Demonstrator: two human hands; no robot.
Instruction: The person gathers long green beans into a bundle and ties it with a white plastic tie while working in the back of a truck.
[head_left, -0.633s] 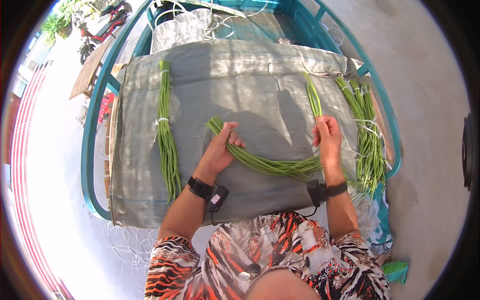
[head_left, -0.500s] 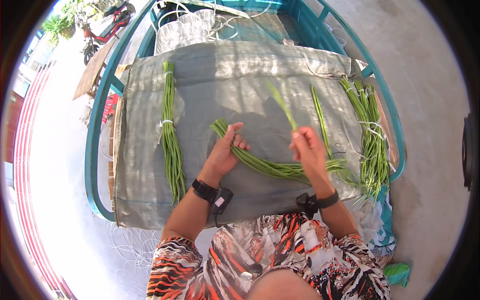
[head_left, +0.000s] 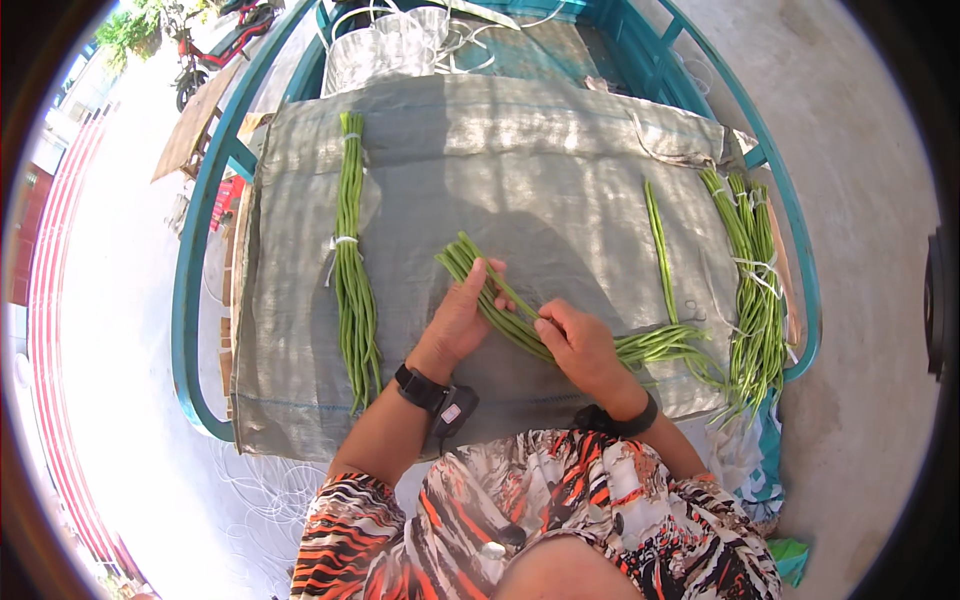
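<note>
The grey woven sheet (head_left: 560,200) lies creased and matte before you. Across its middle, the loose bunch of long green beans (head_left: 518,331) bows from near the sheet's centre toward its right side, slender and smooth. Your left hand (head_left: 460,320), nearer the blunt ends, grasps the bunch; your right hand (head_left: 586,352), closer to the sheet's right edge, seems to pinch thin strands (head_left: 517,300) alongside.

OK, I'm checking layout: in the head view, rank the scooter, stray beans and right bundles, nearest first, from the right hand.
1. Stray beans: ahead and right of the right hand.
2. Right bundles: farther right.
3. Scooter: far upper left.
</note>
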